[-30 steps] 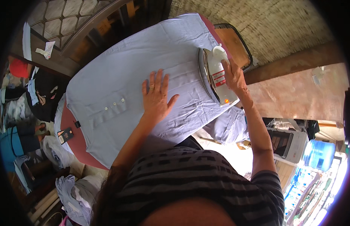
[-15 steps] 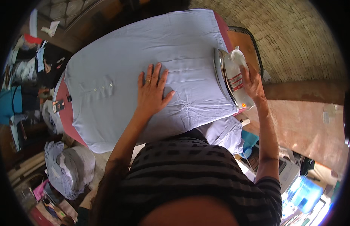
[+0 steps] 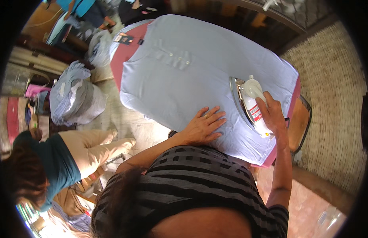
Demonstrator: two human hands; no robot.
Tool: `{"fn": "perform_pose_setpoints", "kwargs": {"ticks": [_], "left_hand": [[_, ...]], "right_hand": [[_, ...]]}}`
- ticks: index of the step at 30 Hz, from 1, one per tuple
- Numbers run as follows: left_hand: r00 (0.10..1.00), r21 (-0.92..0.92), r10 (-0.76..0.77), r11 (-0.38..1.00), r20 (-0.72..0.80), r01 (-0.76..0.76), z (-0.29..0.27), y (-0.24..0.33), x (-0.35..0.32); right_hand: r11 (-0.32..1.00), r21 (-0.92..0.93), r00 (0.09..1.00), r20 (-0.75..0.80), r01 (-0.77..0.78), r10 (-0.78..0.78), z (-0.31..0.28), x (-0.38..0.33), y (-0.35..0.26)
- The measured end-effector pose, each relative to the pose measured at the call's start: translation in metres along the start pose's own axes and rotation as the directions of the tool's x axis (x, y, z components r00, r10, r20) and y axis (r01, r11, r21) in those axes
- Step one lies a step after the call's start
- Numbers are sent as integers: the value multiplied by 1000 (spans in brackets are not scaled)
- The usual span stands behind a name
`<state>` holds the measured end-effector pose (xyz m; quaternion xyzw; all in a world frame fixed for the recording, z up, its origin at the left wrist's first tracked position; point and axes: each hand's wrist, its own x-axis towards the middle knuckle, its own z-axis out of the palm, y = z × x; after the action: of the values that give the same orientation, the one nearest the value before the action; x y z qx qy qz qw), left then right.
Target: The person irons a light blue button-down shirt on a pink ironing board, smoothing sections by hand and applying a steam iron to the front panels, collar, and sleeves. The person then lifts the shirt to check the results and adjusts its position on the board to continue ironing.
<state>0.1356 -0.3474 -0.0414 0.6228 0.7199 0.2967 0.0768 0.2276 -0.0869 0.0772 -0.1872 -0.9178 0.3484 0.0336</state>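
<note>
At centre right, the right hand (image 3: 274,116) grips the iron (image 3: 249,104), just right of the spread-fingered left hand (image 3: 203,126) flat on the shirt (image 3: 184,79).

- The iron's (image 3: 250,104) handle is mostly covered by the right hand (image 3: 274,117), so you can't really see how the fingers wrap it.
- The left hand (image 3: 202,127) lies flat on the pale blue shirt (image 3: 199,71) and hides the cloth under its palm.
- The red board cover (image 3: 124,59) only peeks out at the edges (the shirt hides the rest).
- The person at lower left (image 3: 45,166) is cut off by the dark rim.
- The stuff in the top-left corner is too blurry to tell.
</note>
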Motion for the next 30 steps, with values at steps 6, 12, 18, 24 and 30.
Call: {"fn": "perform_pose_setpoints", "kwargs": {"ticks": [6, 12, 18, 24, 30], "left_hand": [[849, 192, -348, 873, -399, 448, -49, -68, -42], [622, 309, -517, 568, -588, 763, -111, -176, -92], [639, 240, -520, 638, -566, 732, -153, -241, -117], [422, -48, -580, 625, -697, 779, -174, -253, -104], [357, -235, -641, 652, -680, 721, -192, -260, -99]], "right_hand": [[990, 97, 979, 165, 102, -117, 20, 25, -30], [984, 97, 948, 268, 150, -171, 78, 32, -93], [967, 158, 922, 305, 200, -240, 133, 71, -171], [989, 41, 898, 415, 144, -148, 169, 135, -230], [931, 130, 906, 219, 340, -362, 191, 146, -229]]}}
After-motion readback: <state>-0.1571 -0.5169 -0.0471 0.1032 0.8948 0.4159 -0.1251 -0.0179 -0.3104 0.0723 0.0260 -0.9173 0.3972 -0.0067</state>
